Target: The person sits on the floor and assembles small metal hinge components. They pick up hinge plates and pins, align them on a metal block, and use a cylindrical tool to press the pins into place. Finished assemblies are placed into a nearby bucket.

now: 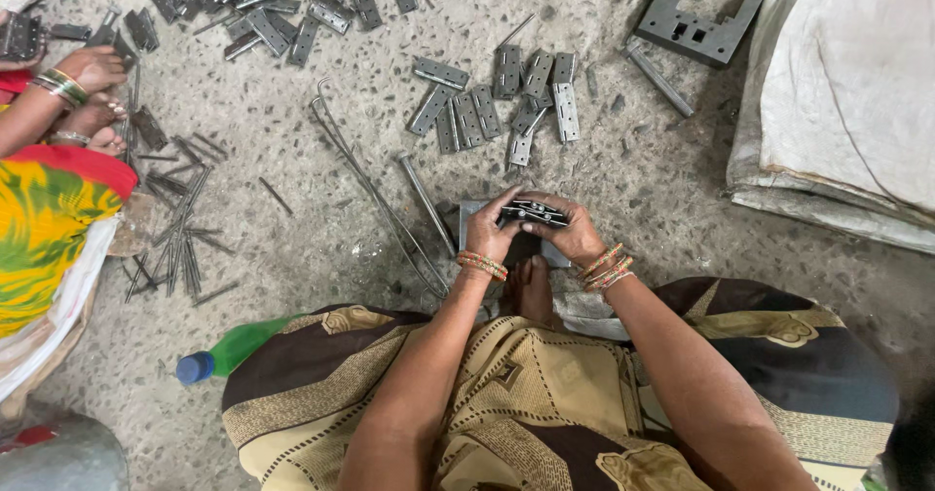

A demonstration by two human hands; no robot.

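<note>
Grey metal is pretty much everywhere on this speckled stone floor [321, 218]. A dark hinge [533, 212] is held between both hands, right over a small metal block [470, 220] that's mostly covered by them. The left hand [493, 230] is clenched on the hinge's left end, thumb on top; the right hand [575, 234] is closed over the right end, so that end can't really be seen. A bare foot [531, 291] is tucked just below the block, half hidden by the wrists and bangles.

More hinges [497, 106] are scattered just above the hands, with another heap [243, 9] cut off by the top edge. A bundle of thin pins [180, 243] is spread out at the left, near a second person's hand [93, 67] and foot, only partly in frame. A green bottle with a blue cap [229, 353] is half buried under the patterned cloth. A notched metal plate [696, 28] and a white sack [847, 92] are seen at upper right, the sack cropped by the edge.
</note>
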